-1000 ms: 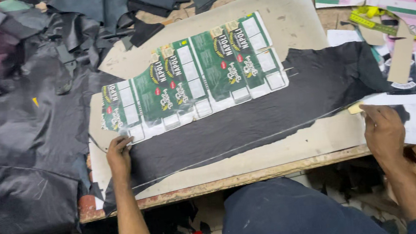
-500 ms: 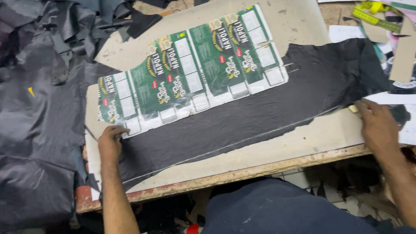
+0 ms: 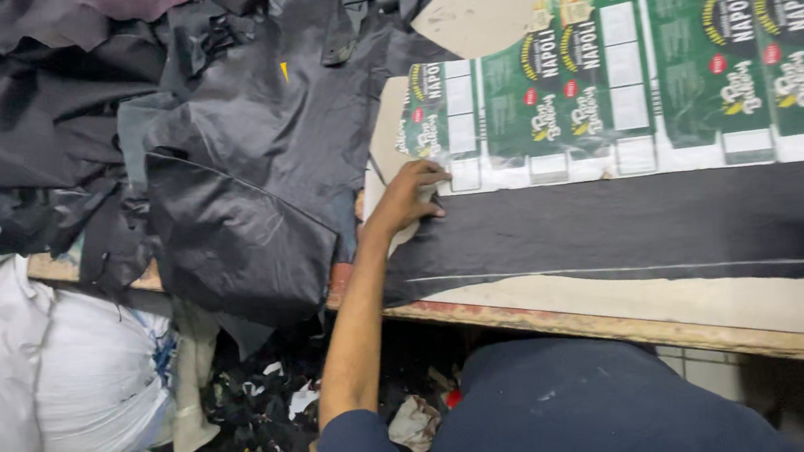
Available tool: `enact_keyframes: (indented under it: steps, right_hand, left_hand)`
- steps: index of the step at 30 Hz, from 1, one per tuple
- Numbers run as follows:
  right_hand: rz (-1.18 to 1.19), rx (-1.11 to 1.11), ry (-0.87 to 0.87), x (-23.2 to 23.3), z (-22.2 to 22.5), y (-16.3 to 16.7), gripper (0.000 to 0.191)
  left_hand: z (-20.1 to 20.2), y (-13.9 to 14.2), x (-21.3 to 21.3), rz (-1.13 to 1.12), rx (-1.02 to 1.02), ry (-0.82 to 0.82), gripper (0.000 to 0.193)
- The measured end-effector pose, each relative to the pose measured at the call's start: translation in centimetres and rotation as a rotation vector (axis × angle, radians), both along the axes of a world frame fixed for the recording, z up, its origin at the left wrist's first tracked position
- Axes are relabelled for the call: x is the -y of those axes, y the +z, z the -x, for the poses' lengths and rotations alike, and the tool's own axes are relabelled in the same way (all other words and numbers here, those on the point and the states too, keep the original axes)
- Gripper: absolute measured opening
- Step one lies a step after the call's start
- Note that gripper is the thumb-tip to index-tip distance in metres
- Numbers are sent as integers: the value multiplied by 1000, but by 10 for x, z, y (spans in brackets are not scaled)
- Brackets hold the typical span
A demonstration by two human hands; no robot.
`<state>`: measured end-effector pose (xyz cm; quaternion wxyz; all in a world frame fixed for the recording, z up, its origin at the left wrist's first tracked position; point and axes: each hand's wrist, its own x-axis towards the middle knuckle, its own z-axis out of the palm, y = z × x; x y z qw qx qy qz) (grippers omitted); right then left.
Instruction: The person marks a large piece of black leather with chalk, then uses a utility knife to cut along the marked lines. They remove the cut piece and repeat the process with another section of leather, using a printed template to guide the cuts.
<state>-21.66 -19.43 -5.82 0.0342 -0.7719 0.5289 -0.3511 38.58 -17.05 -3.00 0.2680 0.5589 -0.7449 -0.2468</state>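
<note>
My left hand [image 3: 411, 196] rests flat on the left end of a long black leather strip [image 3: 635, 227] that lies on a beige worktable [image 3: 680, 299]. The fingertips touch the lower left corner of a row of flattened green and white cartons [image 3: 640, 69] laid along the strip's far edge. A thin pale line runs along the strip near its front edge. My right hand is out of the frame on the right.
A large heap of black leather pieces [image 3: 171, 130] covers the table's left side and hangs over its edge. White stuffed sacks [image 3: 56, 373] and black scraps [image 3: 263, 413] lie on the floor below. My dark blue lap [image 3: 574, 415] is under the table's front edge.
The view has swung left and moved closer. My right hand, earlier on the strip's right end, is now outside the frame. My left hand stays at the strip's left end.
</note>
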Motion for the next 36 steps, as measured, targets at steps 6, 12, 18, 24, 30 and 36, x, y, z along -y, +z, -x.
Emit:
enact_keyframes:
  steps: [6,12,18,24,30,36]
  right_hand:
    - [-10,90,462,3,-304,-9,19]
    - [49,-40,517,9,-390,-3,21]
    - [37,-50,562,10,-395,1,26]
    - [29,-54,592,9,-430,-10,29]
    - [7,-140,524,17,-383,-6,30]
    - [40,-260,414,40,-271,7,40]
  left_hand:
    - [-28,-12,2,-78,-19,-51,86]
    - [-35,-9,-2,-17,-33,-95,102]
    - [-38,-3,-1,5,-42,-122,109]
    - [-38,3,3,39,-48,-176,109]
    - [-26,17,4,29,79,-191,80]
    - [-6,29,3,-60,201,-113,69]
